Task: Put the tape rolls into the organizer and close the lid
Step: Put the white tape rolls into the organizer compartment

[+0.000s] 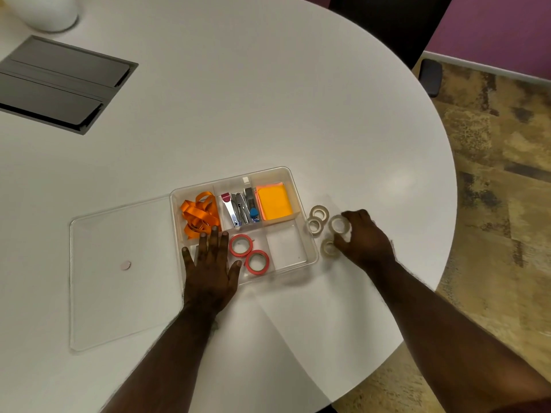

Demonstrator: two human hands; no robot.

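Observation:
A clear plastic organizer (310, 236) sits on the white table with its clear lid (119, 263) lying flat to its left. Two red tape rolls (240, 245) (257, 262) lie in its front middle compartment. Several beige tape rolls lie on the table just right of the organizer, one at the back (319, 212) and one beside it (314, 225). My right hand (365, 239) curls over two of them, fingers touching a roll (339, 224) and another (329, 248). My left hand (210, 263) rests flat, fingers spread, on the organizer's front left corner.
The organizer also holds orange ribbon (199, 214), staplers (240, 208) and orange sticky notes (273, 202). Its front right compartment (286, 247) holds nothing. A grey cable hatch (56, 83) is set into the table at far left. The table edge curves round at the right.

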